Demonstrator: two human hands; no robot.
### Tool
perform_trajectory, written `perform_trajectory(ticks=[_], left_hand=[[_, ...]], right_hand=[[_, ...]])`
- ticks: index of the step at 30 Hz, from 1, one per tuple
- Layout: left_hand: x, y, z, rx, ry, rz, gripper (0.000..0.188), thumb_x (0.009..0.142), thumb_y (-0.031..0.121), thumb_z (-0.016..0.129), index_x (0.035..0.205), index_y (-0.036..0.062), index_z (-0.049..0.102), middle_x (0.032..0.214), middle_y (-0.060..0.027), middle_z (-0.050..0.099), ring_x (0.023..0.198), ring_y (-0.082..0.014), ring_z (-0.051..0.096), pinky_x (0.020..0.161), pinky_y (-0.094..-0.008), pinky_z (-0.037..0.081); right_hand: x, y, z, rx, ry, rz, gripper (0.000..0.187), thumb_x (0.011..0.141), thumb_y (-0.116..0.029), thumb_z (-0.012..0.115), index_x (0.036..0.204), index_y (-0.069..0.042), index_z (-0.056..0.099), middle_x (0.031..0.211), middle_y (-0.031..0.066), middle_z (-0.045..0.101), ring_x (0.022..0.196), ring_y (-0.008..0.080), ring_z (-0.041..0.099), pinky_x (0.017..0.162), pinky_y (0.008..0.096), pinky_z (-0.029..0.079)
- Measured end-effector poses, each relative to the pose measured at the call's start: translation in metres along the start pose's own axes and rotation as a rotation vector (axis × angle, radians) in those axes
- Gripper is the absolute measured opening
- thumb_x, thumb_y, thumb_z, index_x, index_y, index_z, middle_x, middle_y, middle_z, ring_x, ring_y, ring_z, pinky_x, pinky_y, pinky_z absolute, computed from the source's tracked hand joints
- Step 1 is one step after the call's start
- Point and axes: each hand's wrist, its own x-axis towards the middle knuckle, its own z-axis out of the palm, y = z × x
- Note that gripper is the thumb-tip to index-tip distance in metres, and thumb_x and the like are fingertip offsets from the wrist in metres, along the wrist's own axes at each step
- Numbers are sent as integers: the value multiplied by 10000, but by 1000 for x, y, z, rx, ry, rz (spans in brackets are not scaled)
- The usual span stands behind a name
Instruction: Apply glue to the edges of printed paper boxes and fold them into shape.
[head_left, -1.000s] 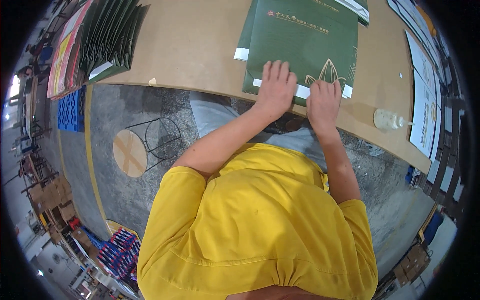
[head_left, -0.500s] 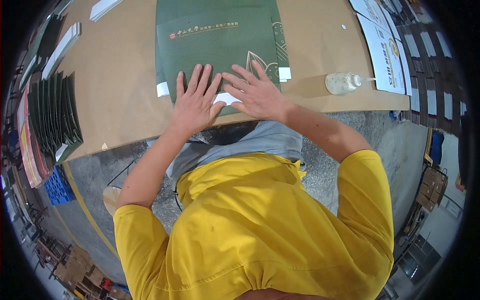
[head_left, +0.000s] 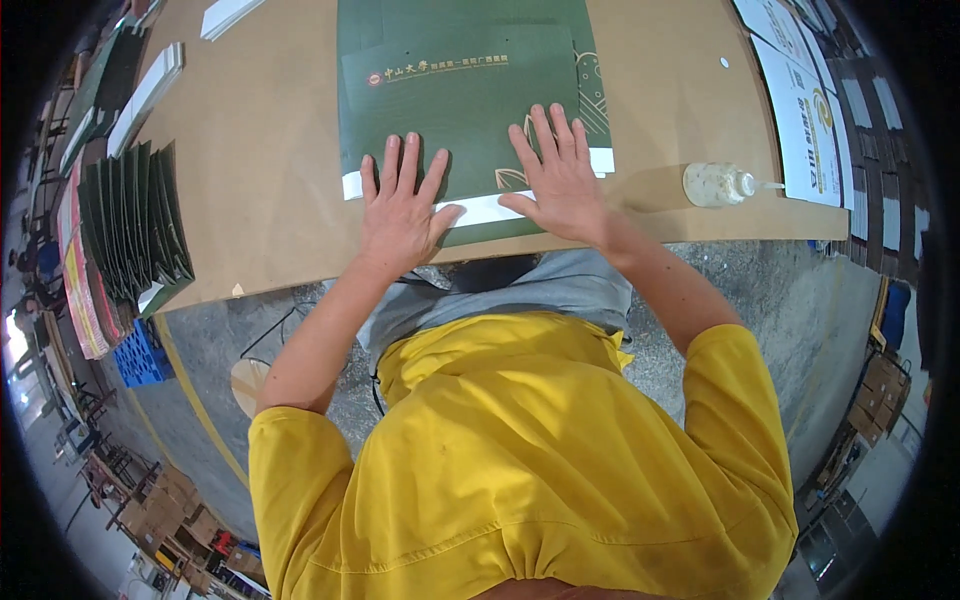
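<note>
A flat green paper bag (head_left: 450,125) with gold print lies on the table in front of me. Along its near edge runs a white strip (head_left: 483,212), and white patches show at its two side corners. My left hand (head_left: 400,212) lies flat on the left part of the bag, fingers spread, its thumb on the strip. On the right part rests my right hand (head_left: 565,190), also flat with fingers stretched out and the thumb at the strip. Neither hand holds anything. Parts of the bag and strip are hidden under the palms.
A clear squeeze bottle (head_left: 713,186) with a thin nozzle lies to the right on the brown table (head_left: 270,190). White printed sheets (head_left: 800,115) are at the right edge. Several folded green bags (head_left: 130,225) stand at the left, near white strips (head_left: 145,100).
My hands have moved apart along the near edge, the right one going right, so more of the white strip shows between them. The whole view has shifted slightly.
</note>
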Motion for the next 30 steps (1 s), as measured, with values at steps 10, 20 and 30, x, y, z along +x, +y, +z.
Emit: perform_trajectory(ticks=[10, 20, 30], left_hand=[[6, -5, 12, -66, 189, -161, 654, 914, 410, 465, 1441, 60, 300, 1523, -153, 217, 1411, -389, 129, 1128, -534, 110], [-44, -39, -18, -584, 394, 110, 320, 842, 86, 498, 1132, 12, 611, 1202, -129, 581, 1130, -314, 488, 1010, -407, 354], [-26, -31, 13, -813, 549, -235, 174, 802, 77, 688, 965, 21, 662, 828, -85, 621, 745, -188, 581, 677, -291, 479]], right_hand=[[4, 3, 6, 72, 212, 210, 786, 842, -513, 558, 1401, -10, 328, 1477, 193, 257, 1397, 347, 167, 1123, 520, 144], [-118, 52, -32, 269, 1021, 610, 562, 782, -119, 718, 1224, 60, 422, 1187, 187, 492, 1122, 318, 486, 1000, 413, 362], [-118, 129, -24, 749, 833, 758, 752, 733, -43, 750, 1336, 23, 306, 1250, 174, 483, 1126, 275, 522, 986, 388, 412]])
